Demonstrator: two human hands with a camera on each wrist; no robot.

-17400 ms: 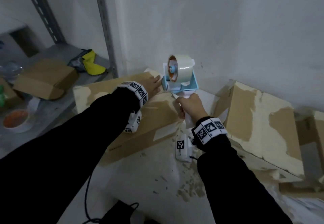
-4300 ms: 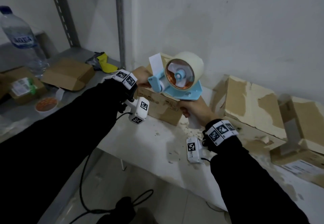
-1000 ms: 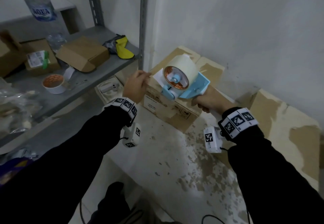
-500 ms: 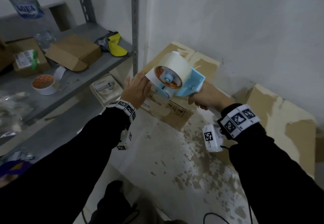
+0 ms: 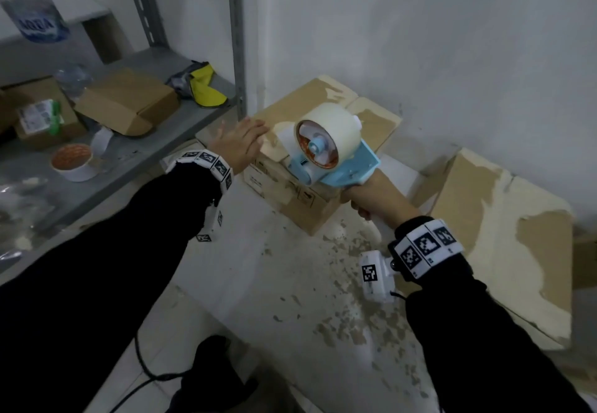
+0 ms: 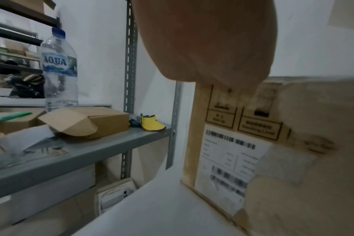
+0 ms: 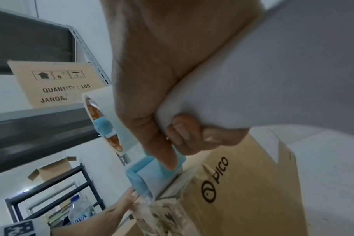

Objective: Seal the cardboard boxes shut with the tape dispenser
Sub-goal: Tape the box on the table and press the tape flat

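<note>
Cardboard box (image 5: 303, 167) at the table's (image 5: 258, 283) far left corner; right hand (image 5: 371, 196) wraps the tape dispenser (image 5: 329, 151) handle, nose on the box's near edge. Left hand (image 5: 237, 144), fingers straight, braces the box's side. Light, stiff box, likely to slide; tape clingy.

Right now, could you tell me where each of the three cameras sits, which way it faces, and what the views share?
Head: worn on the head, looking down at the tape dispenser on the cardboard box; both black sleeves, left hand and right hand show.
Left wrist: under the left hand, facing the box's barcode label and the shelf with a water bottle.
Right wrist: under the right hand gripping the dispenser's white handle; the left hand shows too.
Shared: all three show the box; each shows the bottle.
</note>
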